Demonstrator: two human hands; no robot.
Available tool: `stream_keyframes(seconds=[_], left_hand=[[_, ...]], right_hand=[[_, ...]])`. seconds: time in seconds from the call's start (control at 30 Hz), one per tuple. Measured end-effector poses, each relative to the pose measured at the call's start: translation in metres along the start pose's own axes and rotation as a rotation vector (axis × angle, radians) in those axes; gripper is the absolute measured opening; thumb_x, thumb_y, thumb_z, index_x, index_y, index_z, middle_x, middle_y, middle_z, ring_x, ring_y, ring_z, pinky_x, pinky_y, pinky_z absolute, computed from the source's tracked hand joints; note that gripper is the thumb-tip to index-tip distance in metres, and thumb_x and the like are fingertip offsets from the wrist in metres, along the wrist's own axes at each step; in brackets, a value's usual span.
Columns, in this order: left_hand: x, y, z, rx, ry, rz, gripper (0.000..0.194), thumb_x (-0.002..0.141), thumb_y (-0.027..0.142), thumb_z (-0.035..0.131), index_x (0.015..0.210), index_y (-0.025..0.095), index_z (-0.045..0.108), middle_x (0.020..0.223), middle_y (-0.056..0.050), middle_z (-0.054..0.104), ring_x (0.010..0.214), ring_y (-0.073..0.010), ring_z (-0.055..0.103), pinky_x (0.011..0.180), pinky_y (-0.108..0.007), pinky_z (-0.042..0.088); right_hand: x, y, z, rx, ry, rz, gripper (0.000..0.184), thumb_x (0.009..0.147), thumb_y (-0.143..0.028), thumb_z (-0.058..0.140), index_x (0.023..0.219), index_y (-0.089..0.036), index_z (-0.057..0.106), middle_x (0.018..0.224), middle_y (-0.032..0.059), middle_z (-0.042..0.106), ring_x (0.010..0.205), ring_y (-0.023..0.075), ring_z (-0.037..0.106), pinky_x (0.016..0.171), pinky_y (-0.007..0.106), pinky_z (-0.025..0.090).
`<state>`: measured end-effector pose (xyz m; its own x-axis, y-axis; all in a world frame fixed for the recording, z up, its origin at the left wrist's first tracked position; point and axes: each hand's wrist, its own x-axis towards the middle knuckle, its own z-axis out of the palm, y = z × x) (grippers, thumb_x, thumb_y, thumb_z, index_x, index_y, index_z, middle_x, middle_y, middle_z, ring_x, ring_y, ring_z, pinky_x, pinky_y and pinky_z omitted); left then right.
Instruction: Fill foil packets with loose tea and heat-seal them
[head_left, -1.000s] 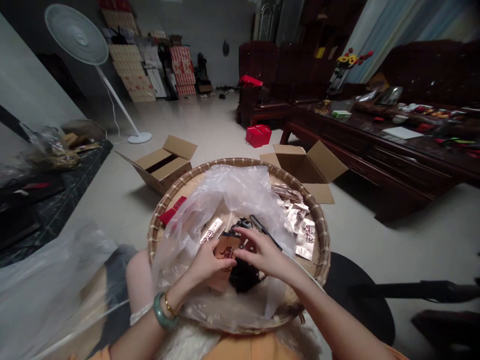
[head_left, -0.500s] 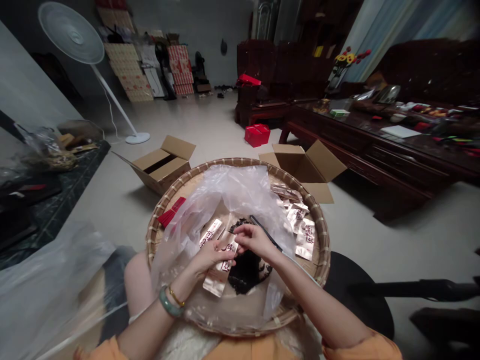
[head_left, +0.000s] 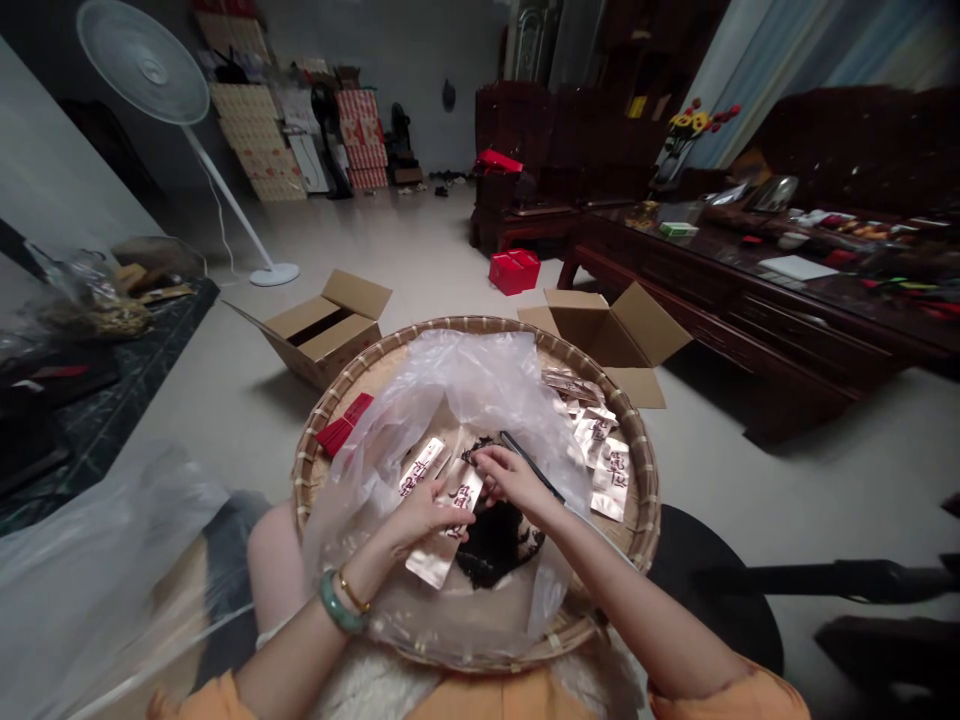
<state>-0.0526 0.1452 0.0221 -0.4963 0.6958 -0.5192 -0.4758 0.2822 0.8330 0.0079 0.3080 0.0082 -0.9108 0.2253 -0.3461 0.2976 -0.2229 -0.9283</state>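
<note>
My left hand point(head_left: 424, 520) is closed round a pinkish-gold foil packet point(head_left: 431, 565) with dark lettering, held tilted over the tray. Beside the packet's upper end, the fingers of my right hand point(head_left: 514, 482) are pinched together; what they hold, if anything, I cannot make out. Below them dark tea leaves point(head_left: 487, 550) lie heaped on a clear plastic bag point(head_left: 480, 370). Another foil packet point(head_left: 421, 465) lies just beyond my left hand. A dark, narrow, straight-edged tool point(head_left: 529, 462) lies behind my right hand. Everything rests in a round woven bamboo tray point(head_left: 651, 470).
More foil packets point(head_left: 611, 480) lie at the tray's right side, and a red bundle point(head_left: 345, 425) at its left. Open cardboard boxes point(head_left: 330, 330) stand beyond the rim. A low wooden table point(head_left: 720, 290) is at right, a white fan point(head_left: 274, 274) at far left.
My right hand's fingertips have drawn slightly up and away from the packet's top edge. The packet in my left hand has turned a little, showing more of its lettering.
</note>
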Motion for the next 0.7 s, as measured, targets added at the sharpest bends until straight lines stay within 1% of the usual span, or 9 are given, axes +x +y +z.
stream_keyframes(seconds=[0.1, 0.17, 0.23, 0.33, 0.43, 0.5, 0.57, 0.63, 0.7], left_hand=[[-0.009, 0.008, 0.000, 0.049, -0.003, -0.023, 0.048, 0.049, 0.022, 0.084, 0.090, 0.011, 0.063, 0.071, -0.003, 0.066, 0.055, -0.0138, 0.060, 0.052, -0.027, 0.051], [-0.016, 0.013, 0.002, 0.069, -0.028, 0.015, 0.054, 0.052, 0.022, 0.083, 0.100, 0.012, 0.061, 0.074, -0.001, 0.066, 0.058, -0.0142, 0.061, 0.054, -0.028, 0.052], [-0.019, 0.016, 0.002, 0.097, -0.048, 0.029, 0.055, 0.052, 0.020, 0.083, 0.102, 0.012, 0.060, 0.074, 0.000, 0.065, 0.059, -0.0139, 0.061, 0.055, -0.028, 0.053], [-0.016, 0.013, 0.000, 0.115, -0.026, -0.036, 0.049, 0.049, 0.017, 0.081, 0.093, 0.010, 0.061, 0.069, 0.000, 0.065, 0.055, -0.0128, 0.059, 0.052, -0.026, 0.050], [-0.007, 0.006, -0.006, 0.114, -0.034, -0.015, 0.052, 0.050, 0.018, 0.080, 0.098, 0.011, 0.061, 0.075, -0.002, 0.067, 0.062, -0.0147, 0.061, 0.056, -0.026, 0.050], [-0.002, 0.003, -0.010, 0.159, -0.041, 0.043, 0.051, 0.051, 0.018, 0.080, 0.098, 0.011, 0.062, 0.080, -0.003, 0.069, 0.068, -0.0160, 0.062, 0.061, -0.026, 0.050], [0.002, 0.001, -0.012, 0.213, -0.031, 0.089, 0.045, 0.052, 0.019, 0.079, 0.093, 0.010, 0.064, 0.080, -0.003, 0.069, 0.071, -0.0160, 0.062, 0.064, -0.026, 0.049], [0.004, 0.000, -0.012, 0.244, 0.002, 0.129, 0.040, 0.053, 0.022, 0.079, 0.089, 0.010, 0.065, 0.079, -0.003, 0.069, 0.070, -0.0157, 0.061, 0.064, -0.025, 0.047], [0.005, -0.001, -0.009, 0.221, 0.033, 0.188, 0.039, 0.058, 0.028, 0.078, 0.091, 0.010, 0.067, 0.080, -0.004, 0.069, 0.072, -0.0160, 0.061, 0.066, -0.025, 0.046]], right_hand=[[0.000, -0.001, -0.002, 0.123, 0.012, 0.055, 0.032, 0.078, -0.047, 0.062, 0.091, -0.018, 0.060, 0.077, 0.0000, 0.058, 0.058, 0.0086, 0.055, 0.049, 0.020, 0.049], [0.000, 0.001, -0.001, 0.213, -0.003, 0.080, 0.032, 0.083, -0.048, 0.056, 0.093, -0.018, 0.061, 0.078, 0.0009, 0.058, 0.060, 0.0095, 0.056, 0.053, 0.021, 0.050], [-0.001, 0.004, 0.002, 0.300, 0.003, 0.117, 0.033, 0.088, -0.048, 0.048, 0.094, -0.017, 0.060, 0.075, 0.0010, 0.058, 0.059, 0.0101, 0.057, 0.055, 0.023, 0.051], [-0.001, 0.011, 0.007, 0.377, -0.004, 0.222, 0.034, 0.094, -0.044, 0.039, 0.092, -0.015, 0.058, 0.073, 0.0023, 0.060, 0.057, 0.0114, 0.059, 0.058, 0.026, 0.052], [-0.003, 0.014, 0.011, 0.389, -0.042, 0.274, 0.033, 0.094, -0.044, 0.039, 0.090, -0.016, 0.056, 0.074, 0.0040, 0.064, 0.061, 0.0135, 0.063, 0.063, 0.029, 0.052], [-0.005, 0.013, 0.011, 0.381, -0.070, 0.229, 0.033, 0.090, -0.047, 0.046, 0.089, -0.016, 0.057, 0.074, 0.0037, 0.064, 0.062, 0.0136, 0.063, 0.062, 0.028, 0.052], [-0.007, 0.010, 0.010, 0.302, -0.092, 0.126, 0.035, 0.080, -0.050, 0.060, 0.087, -0.016, 0.060, 0.072, 0.0020, 0.064, 0.060, 0.0121, 0.060, 0.057, 0.024, 0.049], [-0.008, 0.007, 0.008, 0.151, -0.063, 0.018, 0.037, 0.067, -0.048, 0.073, 0.081, -0.015, 0.064, 0.067, -0.0003, 0.062, 0.054, 0.0098, 0.054, 0.050, 0.021, 0.043], [-0.008, 0.006, 0.006, 0.022, -0.010, -0.052, 0.036, 0.059, -0.044, 0.078, 0.074, -0.014, 0.065, 0.061, -0.0022, 0.059, 0.049, 0.0080, 0.049, 0.047, 0.020, 0.039]])
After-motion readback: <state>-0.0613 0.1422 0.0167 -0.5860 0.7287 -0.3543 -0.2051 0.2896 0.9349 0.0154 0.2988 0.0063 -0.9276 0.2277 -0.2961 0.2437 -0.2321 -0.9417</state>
